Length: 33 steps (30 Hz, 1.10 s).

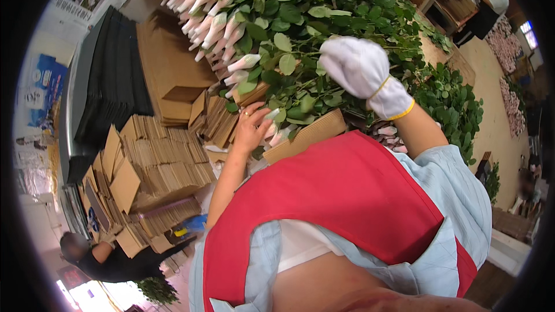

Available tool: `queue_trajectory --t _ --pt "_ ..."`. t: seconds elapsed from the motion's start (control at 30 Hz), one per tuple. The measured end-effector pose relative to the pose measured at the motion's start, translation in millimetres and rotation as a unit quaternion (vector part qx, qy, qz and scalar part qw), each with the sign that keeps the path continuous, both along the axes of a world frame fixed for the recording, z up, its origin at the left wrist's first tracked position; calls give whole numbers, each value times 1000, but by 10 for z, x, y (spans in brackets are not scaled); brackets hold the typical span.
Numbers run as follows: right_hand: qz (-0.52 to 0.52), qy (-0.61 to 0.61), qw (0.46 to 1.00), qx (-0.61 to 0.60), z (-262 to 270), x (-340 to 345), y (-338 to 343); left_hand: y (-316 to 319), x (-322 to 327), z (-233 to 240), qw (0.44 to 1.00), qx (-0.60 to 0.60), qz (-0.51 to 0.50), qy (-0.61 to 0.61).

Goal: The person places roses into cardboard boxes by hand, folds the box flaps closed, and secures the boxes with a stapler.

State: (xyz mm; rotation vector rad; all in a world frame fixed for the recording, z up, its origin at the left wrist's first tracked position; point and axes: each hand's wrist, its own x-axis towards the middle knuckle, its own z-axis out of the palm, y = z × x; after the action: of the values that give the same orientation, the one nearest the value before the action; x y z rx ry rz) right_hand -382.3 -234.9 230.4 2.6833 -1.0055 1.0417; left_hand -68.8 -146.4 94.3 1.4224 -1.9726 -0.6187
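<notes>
My left hand [251, 128], bare with a ring on one finger, reaches in beside net-sleeved pale pink rose heads [282, 135]. Its fingers are spread and touch or nearly touch the blooms; whether they grip anything is unclear. In a white knit glove with a yellow cuff, my right hand [357, 67] is curled around a leafy rose stem [308, 54]. Between the hands lie green rose leaves [287, 64]. Close to my red apron stands a strip of corrugated cardboard [305, 135], with the roses just beyond it.
Piled netted roses [214, 28] and foliage cover the far side. Stacked cardboard pieces [164, 162] and dark folded sheets [115, 78] stand to the left. A person in dark clothing [117, 262] is at lower left; another person [494, 4] stands at upper right.
</notes>
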Motion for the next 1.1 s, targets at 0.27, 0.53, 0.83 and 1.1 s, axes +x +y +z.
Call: queue_trajectory --t 0.27,0.53,0.83,1.1 --pt "-204 100 972 -51 248 -163 -1084 104 -158 -128 990 52 107 76" --pt "-190 360 911 71 -417 -210 -1083 25 -172 -148 991 17 110 80" --pt "-133 62 939 -311 872 -402 -538 -102 -137 -139 990 48 42 129" --pt "-177 242 952 -55 -838 -391 176 -130 47 -549 991 41 71 110"
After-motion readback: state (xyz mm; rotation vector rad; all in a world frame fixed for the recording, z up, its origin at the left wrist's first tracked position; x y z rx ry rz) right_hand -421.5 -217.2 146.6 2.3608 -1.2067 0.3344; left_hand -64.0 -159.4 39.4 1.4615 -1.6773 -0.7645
